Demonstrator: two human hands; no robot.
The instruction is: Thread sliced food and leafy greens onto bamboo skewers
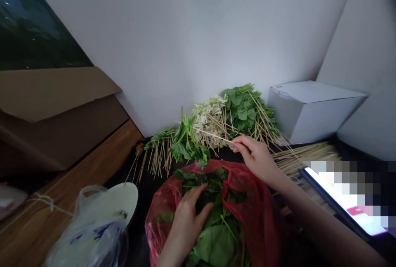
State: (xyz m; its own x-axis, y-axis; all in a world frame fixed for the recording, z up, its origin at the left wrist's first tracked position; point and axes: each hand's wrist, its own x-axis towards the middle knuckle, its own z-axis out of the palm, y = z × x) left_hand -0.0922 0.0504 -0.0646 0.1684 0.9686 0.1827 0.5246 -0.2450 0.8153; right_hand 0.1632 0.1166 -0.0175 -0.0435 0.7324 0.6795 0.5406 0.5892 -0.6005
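Note:
In my right hand (255, 158) I pinch the end of a thin wooden skewer (218, 136). A bunch of green leafy stems (187, 141) hangs on its far part, above the near bag. My left hand (189, 217) reaches into a red plastic bag (262, 217) of loose leafy greens (215, 244). Its thumb and fingers are apart over the leaves, with the fingertips partly among them. Behind the bag lie piles of skewered vegetables: pale shredded pieces (210, 114), leafy greens (243, 108) and thin green stems (162, 135).
Bare skewers (309, 153) lie at the right beside a lit phone (337, 201). A white box (318, 110) stands against the wall. To the left are a white bowl (131, 195), a clear plastic bag (86, 242) and a cardboard box (62, 131).

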